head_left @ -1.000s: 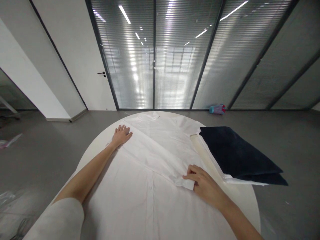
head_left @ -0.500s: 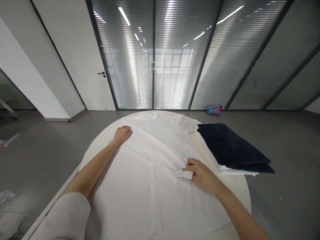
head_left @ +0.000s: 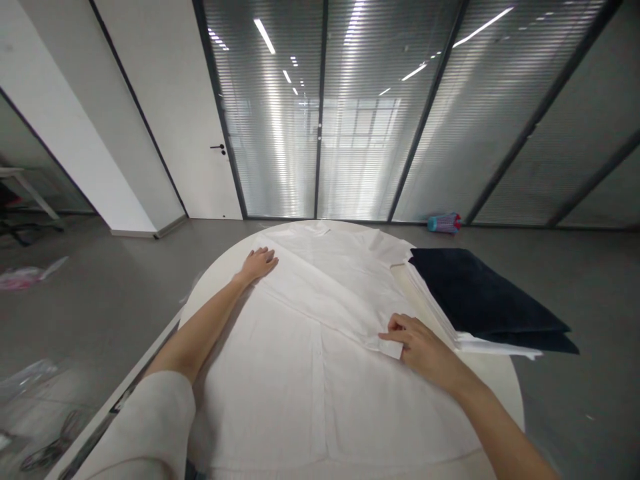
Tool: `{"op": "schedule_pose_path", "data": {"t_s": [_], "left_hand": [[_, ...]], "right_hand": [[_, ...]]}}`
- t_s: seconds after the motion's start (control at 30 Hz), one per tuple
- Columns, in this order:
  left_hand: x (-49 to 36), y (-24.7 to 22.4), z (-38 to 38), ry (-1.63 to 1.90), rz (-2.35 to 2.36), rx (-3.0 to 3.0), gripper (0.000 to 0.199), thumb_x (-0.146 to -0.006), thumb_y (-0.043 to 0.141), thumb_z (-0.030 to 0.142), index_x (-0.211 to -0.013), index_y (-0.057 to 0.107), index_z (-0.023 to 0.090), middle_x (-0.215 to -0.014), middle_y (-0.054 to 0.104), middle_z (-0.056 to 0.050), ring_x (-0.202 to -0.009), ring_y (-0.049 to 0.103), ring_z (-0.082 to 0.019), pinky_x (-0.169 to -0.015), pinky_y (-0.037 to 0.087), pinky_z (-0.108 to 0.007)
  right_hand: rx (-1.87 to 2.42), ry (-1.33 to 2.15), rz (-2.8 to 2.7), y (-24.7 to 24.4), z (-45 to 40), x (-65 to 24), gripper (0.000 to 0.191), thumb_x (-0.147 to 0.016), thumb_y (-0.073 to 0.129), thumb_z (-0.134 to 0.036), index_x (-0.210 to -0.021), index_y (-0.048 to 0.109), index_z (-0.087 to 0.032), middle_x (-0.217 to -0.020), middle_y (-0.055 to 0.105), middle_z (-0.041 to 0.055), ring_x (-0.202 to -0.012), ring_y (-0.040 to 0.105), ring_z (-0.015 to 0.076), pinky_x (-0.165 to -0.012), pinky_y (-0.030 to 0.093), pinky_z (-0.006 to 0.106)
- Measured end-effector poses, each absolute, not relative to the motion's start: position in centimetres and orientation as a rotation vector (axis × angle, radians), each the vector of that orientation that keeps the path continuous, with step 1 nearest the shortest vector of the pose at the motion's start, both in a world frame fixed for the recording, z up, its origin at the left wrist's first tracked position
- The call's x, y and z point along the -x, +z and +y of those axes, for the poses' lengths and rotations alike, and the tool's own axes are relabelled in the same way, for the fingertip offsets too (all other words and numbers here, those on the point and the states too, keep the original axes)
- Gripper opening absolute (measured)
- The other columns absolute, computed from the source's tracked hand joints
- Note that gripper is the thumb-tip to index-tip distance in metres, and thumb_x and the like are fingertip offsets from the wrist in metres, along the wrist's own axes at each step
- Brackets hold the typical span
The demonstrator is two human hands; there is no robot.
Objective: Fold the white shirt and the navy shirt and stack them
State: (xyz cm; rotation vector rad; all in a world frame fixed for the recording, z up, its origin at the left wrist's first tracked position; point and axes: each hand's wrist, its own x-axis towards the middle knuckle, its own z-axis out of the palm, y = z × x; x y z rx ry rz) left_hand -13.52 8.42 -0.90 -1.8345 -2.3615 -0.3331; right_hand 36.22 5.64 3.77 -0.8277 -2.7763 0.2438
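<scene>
A white shirt [head_left: 280, 373] lies spread over the round table, its middle seam running toward me. One of its sleeves [head_left: 320, 293] crosses the shirt at a slant, from upper left to lower right. My left hand [head_left: 259, 264] rests flat on the cloth at the upper left, fingers spread, by the shoulder end of that sleeve. At the other end, my right hand [head_left: 417, 347] pinches the sleeve's cuff between thumb and fingers, and a corner of the cuff sticks out under it.
To the right, a dark navy folded cloth [head_left: 480, 293] lies on a stack of white cloth [head_left: 430, 300], overhanging the edge of the white round table [head_left: 507, 393]. A blue and red basket [head_left: 443, 223] lies on the floor by the glass partition. Clear plastic [head_left: 30, 377] and cables [head_left: 53, 447] are at lower left.
The camera has turned slightly left, so everything sits further right in the picture. Both hands keep nearly the same places on the shirt, the right still pinching the cuff.
</scene>
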Motion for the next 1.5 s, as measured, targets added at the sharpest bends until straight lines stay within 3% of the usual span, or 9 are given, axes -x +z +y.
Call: {"op": "schedule_pose_path", "data": {"t_s": [0.2,0.4,0.6,0.73,0.83,1.0,1.3,1.4,1.5], "left_hand": [[13.6,-0.9,8.6,-0.332,-2.362,1.834,0.045,-0.1,0.04,0.047,-0.134,0.059,0.025,-0.147,0.053,-0.011,-0.137,0.046,-0.027,-0.115,0.031,-0.047],[14.6,-0.6,8.2,-0.319,-2.352,1.89,0.045,-0.103,0.034,0.046,-0.135,0.059,0.025,-0.146,0.055,-0.007,-0.14,0.044,-0.022,-0.115,0.032,-0.037],[14.8,-0.7,8.1,-0.256,-2.395,1.887,0.059,-0.1,0.036,0.059,-0.147,0.046,0.024,-0.157,0.041,-0.011,-0.148,0.032,-0.03,-0.118,0.027,-0.045],[15.3,-0.7,8.7,-0.21,-2.42,1.91,0.062,-0.1,0.032,0.059,-0.15,0.042,0.024,-0.16,0.035,-0.011,-0.15,0.028,-0.029,-0.119,0.024,-0.044],[16.1,-0.2,9.2,-0.175,-2.423,1.945,0.062,-0.1,0.033,0.057,-0.151,0.041,0.022,-0.161,0.034,-0.011,-0.15,0.026,-0.029,-0.12,0.023,-0.044],[14.9,0.9,10.5,-0.153,-2.386,1.976,0.057,-0.097,0.041,0.057,-0.143,0.052,0.025,-0.155,0.044,-0.01,-0.144,0.039,-0.029,-0.116,0.031,-0.042],[8.9,-0.6,10.8,-0.204,-2.351,2.124,0.071,-0.097,0.026,0.07,-0.156,0.032,0.033,-0.165,0.024,-0.007,-0.152,0.021,-0.032,-0.12,0.018,-0.052],[9.2,-0.6,10.6,-0.232,-2.366,2.118,0.068,-0.097,0.029,0.068,-0.156,0.033,0.034,-0.165,0.024,-0.006,-0.152,0.021,-0.032,-0.12,0.017,-0.052],[9.2,-0.2,10.3,-0.259,-2.328,2.106,0.064,-0.098,0.034,0.063,-0.154,0.038,0.032,-0.163,0.031,-0.007,-0.15,0.026,-0.034,-0.119,0.022,-0.053]], "right_hand": [[0.805,0.219,-2.759,3.5,6.1,-36.4,0.064,-0.061,0.043,0.004,-0.11,0.075,-0.024,-0.104,0.066,0.0076,-0.101,0.064,0.0237,-0.089,0.052,0.037],[0.651,0.019,-2.645,4.7,6.7,-36.6,0.046,-0.068,0.045,0.003,-0.091,0.077,-0.023,-0.093,0.065,0.0074,-0.09,0.064,0.0229,-0.082,0.05,0.038],[0.571,-0.082,-2.706,4.5,5.3,-37.5,0.04,-0.081,0.05,-0.001,-0.096,0.077,-0.027,-0.094,0.066,0.0059,-0.089,0.062,0.0222,-0.081,0.049,0.038],[0.566,-0.08,-2.739,2.6,3.9,-37.6,0.03,-0.091,0.053,-0.009,-0.101,0.075,-0.025,-0.098,0.067,0.0071,-0.093,0.062,0.0229,-0.083,0.05,0.039],[0.539,-0.096,-2.72,2.4,3.7,-37.5,0.034,-0.09,0.053,-0.007,-0.109,0.074,-0.025,-0.103,0.067,0.008,-0.097,0.062,0.023,-0.086,0.05,0.039],[0.546,-0.151,-2.663,3.1,4.2,-37.3,0.039,-0.085,0.053,-0.001,-0.108,0.075,-0.023,-0.107,0.068,0.0098,-0.102,0.063,0.0246,-0.088,0.051,0.042],[0.482,-0.374,-2.619,2.5,4.4,-38.2,0.04,-0.092,0.049,-0.003,-0.122,0.069,-0.02,-0.128,0.069,0.0073,-0.128,0.056,0.0284,-0.102,0.045,0.05],[0.498,-0.413,-2.675,2.3,4.1,-38.2,0.043,-0.088,0.047,0.003,-0.118,0.071,-0.017,-0.125,0.07,0.0087,-0.12,0.062,0.0274,-0.1,0.048,0.048],[0.576,-0.367,-2.716,2.9,3.9,-38.0,0.041,-0.085,0.046,0.004,-0.1,0.077,-0.019,-0.116,0.074,0.0074,-0.109,0.068,0.0264,-0.098,0.049,0.05]]}}
